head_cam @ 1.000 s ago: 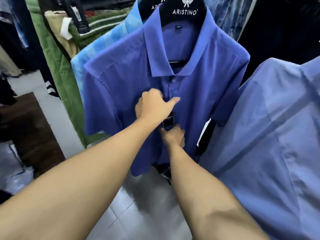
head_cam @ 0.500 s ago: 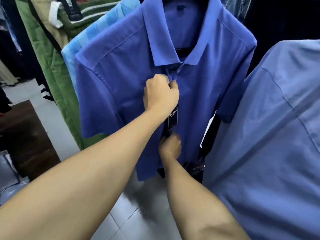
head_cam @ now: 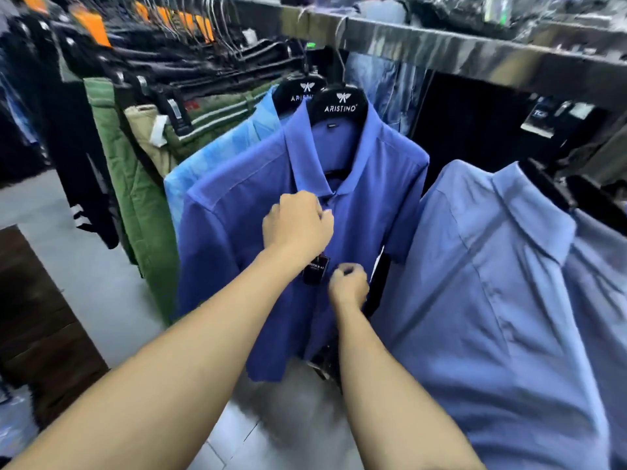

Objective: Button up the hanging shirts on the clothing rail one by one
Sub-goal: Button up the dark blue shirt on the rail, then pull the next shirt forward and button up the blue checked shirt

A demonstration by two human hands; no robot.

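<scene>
The right hand has climbed nearer the left hand; both, fingers curled, pinch the front of the blue shirt beside a dark tag.

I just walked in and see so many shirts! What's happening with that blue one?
A person is doing up the blue shirt, which hangs on a black hanger from the rail. The left hand grips the shirt front just below the collar. The right hand pinches the front lower down, next to a dark tag. Whether any button is through its hole is hidden behind the hands. A lighter blue shirt hangs to the right.
</scene>
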